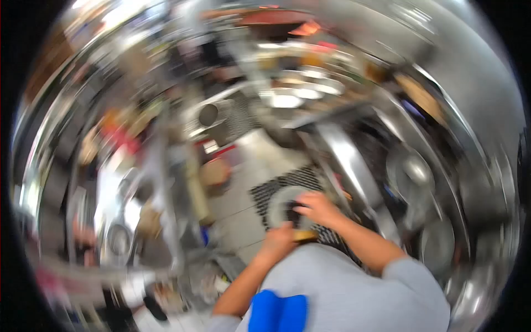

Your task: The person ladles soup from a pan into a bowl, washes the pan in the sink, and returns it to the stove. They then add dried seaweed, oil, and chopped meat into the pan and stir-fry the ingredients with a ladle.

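Note:
The whole view is smeared by motion. In front of my body, a round pale dish-like thing (pixel 276 207) shows above a black perforated floor mat (pixel 264 195). At its middle is a small dark object (pixel 292 214), too blurred to name. My left hand (pixel 278 239) is closed at the near edge of the round thing, beside a yellowish piece (pixel 305 235); what its fingers grip is hidden. From the right, my right hand (pixel 318 208) reaches over the dish-like thing, its fingertips at the dark object. Blur hides whether those fingers grip it.
To the right runs a metal stove counter (pixel 348 152) with a shiny wok or pan (pixel 412 171). Several white bowls (pixel 287 99) stand beyond it. A steel worktable (pixel 168 221) with assorted items lies to the left. Pale floor tiles (pixel 229 205) run between.

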`<action>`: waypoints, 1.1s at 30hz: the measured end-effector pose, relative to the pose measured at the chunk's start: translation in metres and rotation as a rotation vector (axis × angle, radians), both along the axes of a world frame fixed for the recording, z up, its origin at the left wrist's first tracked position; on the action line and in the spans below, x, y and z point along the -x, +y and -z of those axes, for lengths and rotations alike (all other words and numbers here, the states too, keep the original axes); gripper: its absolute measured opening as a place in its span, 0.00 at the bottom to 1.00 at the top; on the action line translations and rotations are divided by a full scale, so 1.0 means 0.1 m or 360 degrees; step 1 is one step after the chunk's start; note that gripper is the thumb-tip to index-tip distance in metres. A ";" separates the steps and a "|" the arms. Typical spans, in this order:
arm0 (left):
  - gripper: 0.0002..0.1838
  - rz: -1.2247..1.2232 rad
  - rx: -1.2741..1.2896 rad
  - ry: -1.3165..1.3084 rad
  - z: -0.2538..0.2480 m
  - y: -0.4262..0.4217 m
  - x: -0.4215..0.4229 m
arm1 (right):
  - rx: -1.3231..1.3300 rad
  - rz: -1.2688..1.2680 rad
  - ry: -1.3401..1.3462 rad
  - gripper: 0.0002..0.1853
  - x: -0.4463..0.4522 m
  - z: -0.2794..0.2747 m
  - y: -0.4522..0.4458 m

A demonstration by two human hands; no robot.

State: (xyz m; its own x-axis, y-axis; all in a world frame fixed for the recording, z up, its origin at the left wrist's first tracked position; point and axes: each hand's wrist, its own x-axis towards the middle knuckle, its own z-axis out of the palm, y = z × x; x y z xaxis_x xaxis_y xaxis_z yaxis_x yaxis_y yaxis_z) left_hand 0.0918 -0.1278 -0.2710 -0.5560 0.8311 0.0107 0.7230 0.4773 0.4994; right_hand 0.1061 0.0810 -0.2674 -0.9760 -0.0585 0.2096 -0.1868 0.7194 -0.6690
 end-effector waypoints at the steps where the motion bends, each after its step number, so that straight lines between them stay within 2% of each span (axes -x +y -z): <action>1: 0.18 0.0094 -0.0091 0.0127 0.06 -0.01 0.01 | 0.0009 0.0103 0.0116 0.12 -0.01 0.09 -0.03; 2: 0.17 0.0132 -0.0145 0.0084 -0.05 0.04 0.02 | 0.0188 0.0251 0.0257 0.12 -0.03 0.10 -0.04; 3: 0.16 0.0097 -0.0178 0.0090 0.00 0.09 0.01 | 0.0203 0.0311 0.0107 0.13 -0.04 0.05 -0.03; 6: 0.15 0.0214 -0.0222 0.0101 -0.07 0.20 0.00 | 0.0188 0.0405 0.0001 0.15 -0.12 0.04 0.02; 8: 0.15 0.0244 -0.0216 0.0118 -0.10 0.26 0.03 | 0.0779 0.0443 -0.0178 0.15 -0.15 0.00 0.10; 13: 0.15 0.0285 -0.0124 0.0082 -0.15 0.37 0.08 | 0.1061 0.0760 -0.0185 0.14 -0.34 0.07 0.54; 15: 0.15 0.0306 -0.0088 0.0076 -0.16 0.40 0.11 | 0.1565 0.0843 -0.0290 0.13 -0.48 0.11 0.72; 17: 0.15 0.0293 -0.0146 0.0076 -0.12 0.41 0.13 | 0.1865 0.1149 -0.0379 0.12 -0.66 0.07 0.88; 19: 0.14 0.0274 -0.0163 0.0085 -0.06 0.41 0.15 | 0.2096 0.1188 -0.0298 0.12 -0.79 0.27 1.12; 22: 0.14 0.0270 -0.0181 0.0088 -0.07 0.43 0.16 | 0.2250 0.1294 -0.0146 0.08 -0.94 0.21 1.29; 26: 0.15 0.0290 -0.0179 0.0085 -0.06 0.48 0.17 | 0.2245 0.1272 -0.0093 0.07 -0.99 0.22 1.43; 27: 0.15 0.0234 -0.0153 0.0076 -0.07 0.49 0.17 | 0.2227 0.1275 -0.0137 0.04 -0.99 0.20 1.46; 33: 0.17 0.0389 -0.0177 0.0148 -0.16 0.57 0.18 | 0.2254 0.1232 -0.0075 0.05 -0.97 0.19 1.48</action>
State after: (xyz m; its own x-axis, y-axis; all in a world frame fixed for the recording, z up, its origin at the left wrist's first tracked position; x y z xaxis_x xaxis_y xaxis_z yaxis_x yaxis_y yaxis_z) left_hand 0.0740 -0.0704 -0.2546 -0.3314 0.9313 0.1512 0.8553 0.2289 0.4649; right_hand 0.2033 0.2286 -0.2864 -0.6849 0.6306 -0.3651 -0.0522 -0.5422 -0.8386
